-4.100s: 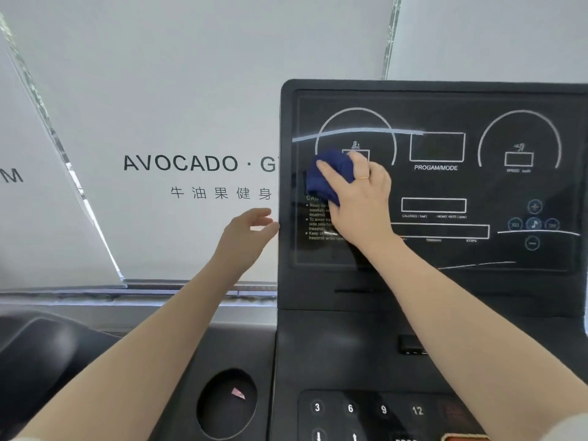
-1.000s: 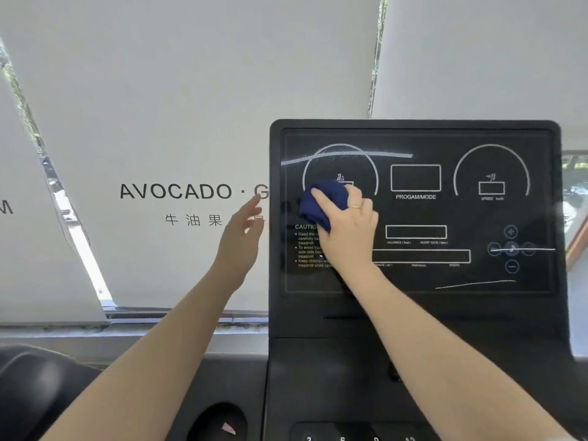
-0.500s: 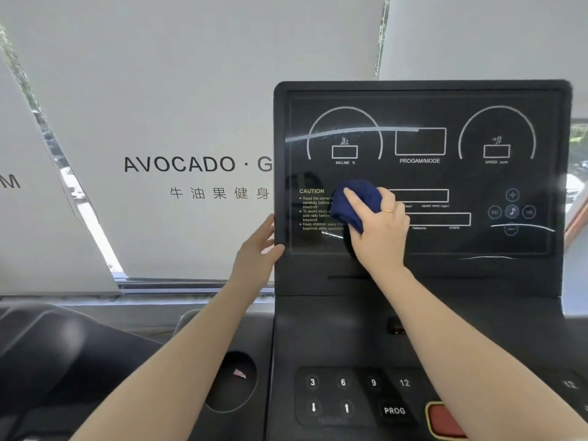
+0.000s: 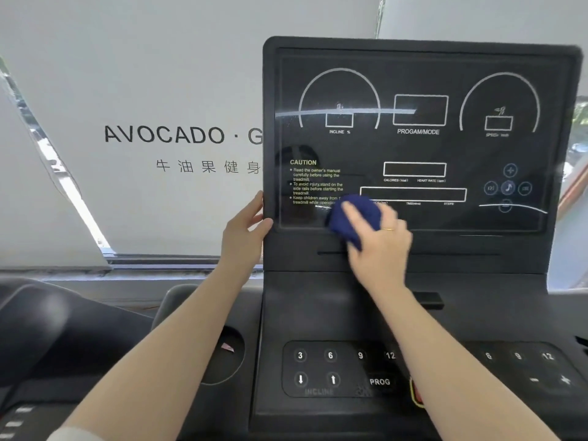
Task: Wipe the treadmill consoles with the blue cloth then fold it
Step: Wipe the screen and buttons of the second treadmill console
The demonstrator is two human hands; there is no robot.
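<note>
Two hands at one console. Left hand [image 4: 243,229] braces the screen's left edge, fingers straight, holding nothing. Right hand [image 4: 378,241] presses the bunched blue cloth [image 4: 345,222] against the console screen [image 4: 413,148], low and left of centre, fingers curled over it. Unwiped glass lies mostly rightward of the cloth, nearer the right hand; a rightward sweep seems likely next.
</note>
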